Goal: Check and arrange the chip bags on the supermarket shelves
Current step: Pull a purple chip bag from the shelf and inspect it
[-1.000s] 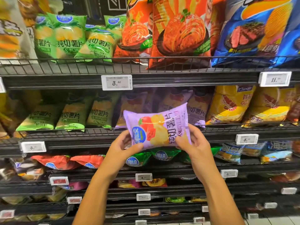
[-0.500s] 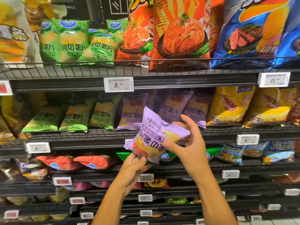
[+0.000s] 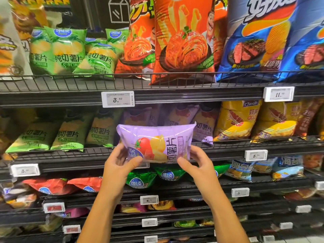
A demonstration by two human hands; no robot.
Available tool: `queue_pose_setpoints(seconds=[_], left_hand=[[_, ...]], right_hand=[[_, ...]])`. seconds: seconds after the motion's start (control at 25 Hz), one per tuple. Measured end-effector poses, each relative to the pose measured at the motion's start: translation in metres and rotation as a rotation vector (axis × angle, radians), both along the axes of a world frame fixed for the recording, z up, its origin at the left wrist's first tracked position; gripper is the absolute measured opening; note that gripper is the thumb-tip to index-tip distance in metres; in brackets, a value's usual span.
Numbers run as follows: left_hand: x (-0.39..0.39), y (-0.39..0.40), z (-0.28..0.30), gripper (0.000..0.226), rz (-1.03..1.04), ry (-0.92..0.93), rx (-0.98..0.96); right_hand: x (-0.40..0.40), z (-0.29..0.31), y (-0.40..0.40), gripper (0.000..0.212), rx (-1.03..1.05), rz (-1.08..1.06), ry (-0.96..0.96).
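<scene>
— What does the grip look like?

— Both hands hold one thing. The left hand (image 3: 116,164) pinches the lower left corner of a glossy purple plastic chip bag (image 3: 156,142), thumb across the front. The right hand (image 3: 198,163) takes the lower right corner the same way, its fingers curled behind the bag.

— And where is the bag?

— Lying sideways, long edge level, in the air just in front of the black wire shelf (image 3: 70,151) in the second row. A tomato and yellow chips are printed on its face, and the lettering runs on its side.

— What sits right behind it?

— A row of matching purple chip bags (image 3: 204,128) leaning back on that shelf, partly hidden by the held one. To their left stand green chip bags (image 3: 73,134); to the right, yellow bags with a shrimp picture (image 3: 235,120).

— Above?

— A white price tag reading 3.50 (image 3: 117,99) is clipped to the upper shelf's edge. On that shelf stand more green bags, then tall orange bags showing a heaped dish (image 3: 184,42), then large blue bags with a steak picture (image 3: 254,41).

— Below the hands?

— Dark green bags with a round blue logo (image 3: 167,175) lie just under the held bag, and red bags (image 3: 52,185) lie to the left on the same level. The lower shelves carry further price tags, too blurred to read.
</scene>
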State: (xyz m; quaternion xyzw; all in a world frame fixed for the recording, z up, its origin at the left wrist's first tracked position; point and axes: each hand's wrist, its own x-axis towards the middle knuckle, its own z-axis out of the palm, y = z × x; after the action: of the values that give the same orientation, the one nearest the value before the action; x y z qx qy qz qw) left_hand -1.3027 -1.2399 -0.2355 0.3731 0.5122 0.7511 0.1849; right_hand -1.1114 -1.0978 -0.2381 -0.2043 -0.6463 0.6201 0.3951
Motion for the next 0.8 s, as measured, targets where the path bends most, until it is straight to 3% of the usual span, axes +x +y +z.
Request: queue_pose_setpoints(seconds=[0.16,0.32,0.52,0.68,0.8], left_hand=[[-0.005,-0.008,0.016,0.064,-0.003,0.008,0.011],[-0.005,-0.009,0.018,0.066,-0.013,0.000,-0.084],[0.002,-0.008,0.012,0.054,-0.025,-0.002,-0.118],[0.003,-0.001,0.013,0.087,0.160,-0.051,-0.181],[0.009,0.000,0.008,0.114,0.062,-0.265,-0.215]], right_hand=[[-0.001,-0.009,-0.002,0.052,0.000,0.086,-0.112],[0.000,-0.012,0.003,0.072,-0.126,0.092,0.047],[-0.002,-0.016,0.004,0.067,-0.159,0.140,0.087],[-0.005,-0.020,0.003,0.056,-0.135,0.091,0.128],[-0.007,-0.021,0.002,0.053,-0.042,-0.028,0.187]])
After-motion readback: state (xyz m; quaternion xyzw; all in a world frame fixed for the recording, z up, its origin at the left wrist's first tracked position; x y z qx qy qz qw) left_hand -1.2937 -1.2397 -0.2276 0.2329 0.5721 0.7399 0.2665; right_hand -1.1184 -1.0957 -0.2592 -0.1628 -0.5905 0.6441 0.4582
